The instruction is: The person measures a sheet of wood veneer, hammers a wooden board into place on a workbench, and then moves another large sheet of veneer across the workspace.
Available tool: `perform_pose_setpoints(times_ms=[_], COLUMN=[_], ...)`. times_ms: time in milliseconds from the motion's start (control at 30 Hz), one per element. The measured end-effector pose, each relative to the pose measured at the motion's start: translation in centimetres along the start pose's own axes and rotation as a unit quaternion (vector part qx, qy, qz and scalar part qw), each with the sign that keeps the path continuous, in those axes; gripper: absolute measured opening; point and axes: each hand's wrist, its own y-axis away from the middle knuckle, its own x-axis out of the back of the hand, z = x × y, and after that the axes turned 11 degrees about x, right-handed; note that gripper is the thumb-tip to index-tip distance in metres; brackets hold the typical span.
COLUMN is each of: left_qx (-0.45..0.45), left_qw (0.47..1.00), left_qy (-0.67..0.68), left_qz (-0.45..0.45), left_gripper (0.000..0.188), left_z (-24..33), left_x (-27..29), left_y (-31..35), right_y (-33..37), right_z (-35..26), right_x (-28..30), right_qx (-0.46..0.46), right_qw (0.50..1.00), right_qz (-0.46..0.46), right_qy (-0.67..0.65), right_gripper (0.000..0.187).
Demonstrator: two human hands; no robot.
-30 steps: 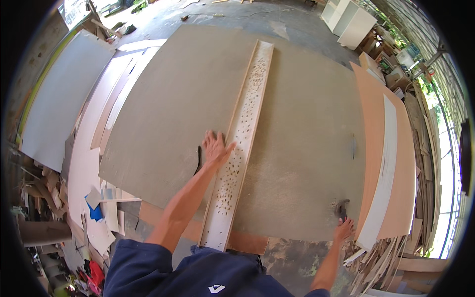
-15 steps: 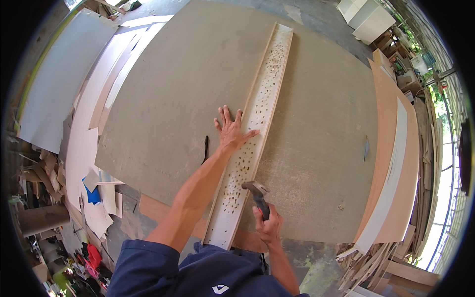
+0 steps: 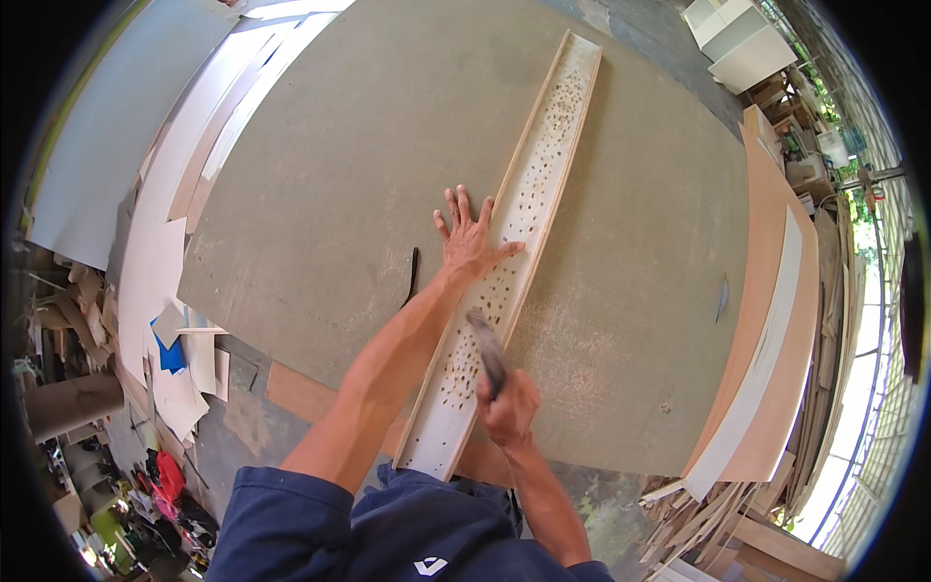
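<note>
While the right hand (image 3: 509, 405) is grasping a hammer (image 3: 488, 354), the left hand (image 3: 470, 242) is spreading beside a long trough (image 3: 433, 441)

Across the head view, the trough is running from lower centre to upper right of centre, lying on a grey-brown board (image 3: 640, 223). Dark spots (image 3: 464, 371) are dotting its white bed; whether they are holes or loose bits is hard to make out. Its near end is reaching the dark blue clothing (image 3: 407, 543) at lower centre, leaving any contact unclear. The hammer's head is blurring over the bed, so I cannot tell whether it is touching. The right hand's curled fingers are wrapping the handle and hiding its lower part; that forearm is slanting up leftward from the lower edge. The left hand is clutching nothing: its palm is facing down and out of sight, its fingers are fanning toward the top, and its thumb is crossing the trough's left wall. The left forearm is rising rightward from lower left of centre.
</note>
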Motion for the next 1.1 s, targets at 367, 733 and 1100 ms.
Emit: perform_pose_setpoints(times_ms=[367,733,1100], left_qx=[0.005,0.008,-0.041], left_qw=[1.000,1.000,0.987], left_qy=[0.001,0.012,0.127], left_qz=[-0.014,-0.019,0.089], left_gripper=[0.106,0.105,0.055], left_z=[0.9,0.8,-1.3], left_x=[0.9,0.9,-1.3], left_y=[0.4,0.3,-1.2], right_y=[0.9,2.3,-6.2], right_z=[0.0,0.5,7.8], right_x=[1.0,-1.0,0.6], right_qx=[0.111,-0.017,-0.157], right_qw=[0.984,0.998,0.987], right_qz=[0.136,0.040,0.039], right_qy=[-0.020,-0.039,-0.020], right_gripper=[0.023,0.033,0.039])
